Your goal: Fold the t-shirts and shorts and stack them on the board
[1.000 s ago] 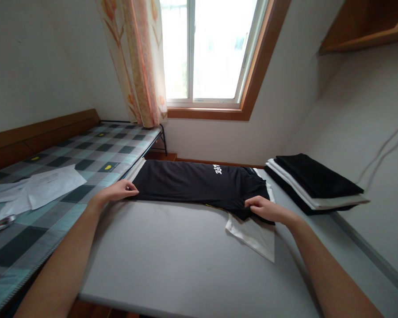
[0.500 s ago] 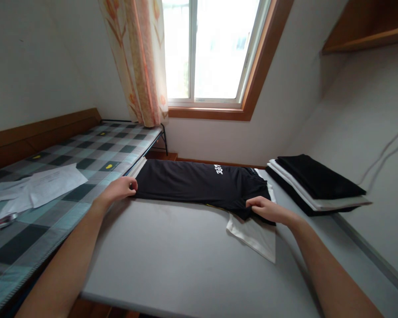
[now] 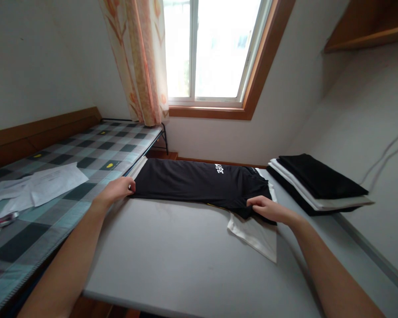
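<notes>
A pair of black shorts (image 3: 185, 181) with white lettering lies stretched lengthwise across the table, its gathered waistband towards the right. My left hand (image 3: 119, 190) is closed in a pinch on the near left corner of the black cloth. On the right, my right hand (image 3: 268, 208) pinches the near edge close to the waist end. Beneath the shorts lies a white garment (image 3: 254, 236); a sleeve-like part of it sticks out below my right hand, and pale cloth shows at the far left end too.
Folded black and white clothes (image 3: 321, 176) are stacked at the table's right, by the wall. Left of the grey-white table (image 3: 172, 260) stands a bed with a checked mattress (image 3: 86, 159), carrying papers (image 3: 53, 181). A curtain (image 3: 146, 66) hangs beside the window.
Almost nothing differs. The left end of the black cloth and my left hand have shifted very slightly left; both hands keep their grip, and the view has moved a touch.
</notes>
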`<state>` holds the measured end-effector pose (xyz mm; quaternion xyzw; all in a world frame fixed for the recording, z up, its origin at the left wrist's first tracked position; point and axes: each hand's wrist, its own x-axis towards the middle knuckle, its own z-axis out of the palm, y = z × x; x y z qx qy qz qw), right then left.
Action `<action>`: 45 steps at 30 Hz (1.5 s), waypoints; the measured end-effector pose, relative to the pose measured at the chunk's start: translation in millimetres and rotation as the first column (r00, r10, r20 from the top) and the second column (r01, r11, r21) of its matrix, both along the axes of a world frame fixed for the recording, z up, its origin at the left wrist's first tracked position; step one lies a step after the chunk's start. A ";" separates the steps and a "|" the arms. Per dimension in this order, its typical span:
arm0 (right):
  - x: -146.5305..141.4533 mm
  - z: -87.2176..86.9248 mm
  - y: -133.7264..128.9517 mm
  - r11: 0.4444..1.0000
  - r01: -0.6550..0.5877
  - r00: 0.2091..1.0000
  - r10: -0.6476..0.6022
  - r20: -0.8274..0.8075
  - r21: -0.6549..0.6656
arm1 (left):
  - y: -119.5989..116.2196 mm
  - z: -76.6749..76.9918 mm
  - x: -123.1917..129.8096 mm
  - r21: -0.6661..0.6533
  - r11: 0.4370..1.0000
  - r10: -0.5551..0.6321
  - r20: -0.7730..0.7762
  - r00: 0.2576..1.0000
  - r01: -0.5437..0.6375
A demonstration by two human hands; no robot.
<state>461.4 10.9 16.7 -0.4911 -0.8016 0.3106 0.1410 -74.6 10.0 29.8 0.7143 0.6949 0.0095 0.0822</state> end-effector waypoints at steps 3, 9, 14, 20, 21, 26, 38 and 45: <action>1.0 -2.0 1.1 1.000 0.001 1.000 -0.001 0.005 -0.004 | -1.8 4.6 2.9 0.025 0.999 -0.030 -0.030 0.999 0.031; 2.7 -4.7 3.9 0.999 -0.025 1.000 0.024 -0.015 -0.028 | -0.4 10.8 10.0 0.223 0.972 0.079 -0.030 0.996 -0.071; 2.2 6.0 5.1 0.980 0.151 0.983 -0.135 -0.127 0.128 | 2.7 12.4 14.4 0.528 0.839 0.068 0.142 0.988 -0.133; 3.7 12.2 2.8 0.928 0.322 0.922 -0.261 -0.286 0.190 | 4.9 10.1 12.6 0.589 0.808 -0.104 0.190 0.976 -0.029; 3.6 12.1 2.5 0.914 0.356 0.906 -0.286 -0.313 0.196 | 4.6 9.7 12.0 0.613 0.789 -0.089 0.181 0.979 -0.042; 4.0 14.5 1.5 0.817 0.530 0.805 -0.403 -0.435 0.225 | 3.1 6.6 4.4 0.766 0.619 0.047 0.182 0.982 -0.171; 8.3 -5.7 4.5 0.993 -0.054 0.998 0.052 -0.026 -0.101 | -21.4 -20.9 -22.5 0.220 0.929 -0.322 0.091 0.942 0.297; -1.1 -3.5 1.1 0.987 -0.097 0.995 0.093 -0.036 -0.129 | -22.5 8.6 -30.1 0.662 0.749 -0.064 0.039 0.997 0.022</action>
